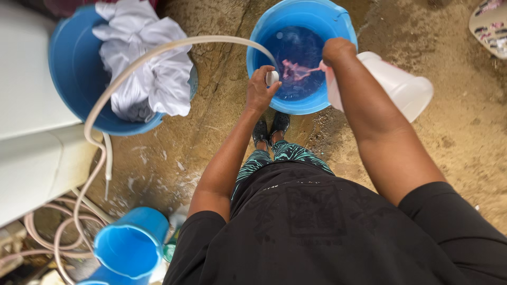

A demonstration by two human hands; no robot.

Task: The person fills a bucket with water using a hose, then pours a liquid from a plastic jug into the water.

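- The right hand (338, 50) is closed around a big see-through plastic jug (393, 84), tipped over a round blue plastic bucket of water (301, 16) at 12 o'clock.
- Pink liquid (298, 69) runs from the jug into the water.
- The left hand (260, 89) pinches a small white round cap (271, 77) at the bucket's near rim.
- At 10 o'clock, a second blue bucket (74, 79) holds white cloth (150, 63).
- A pale hose (158, 50) curves between the two buckets.
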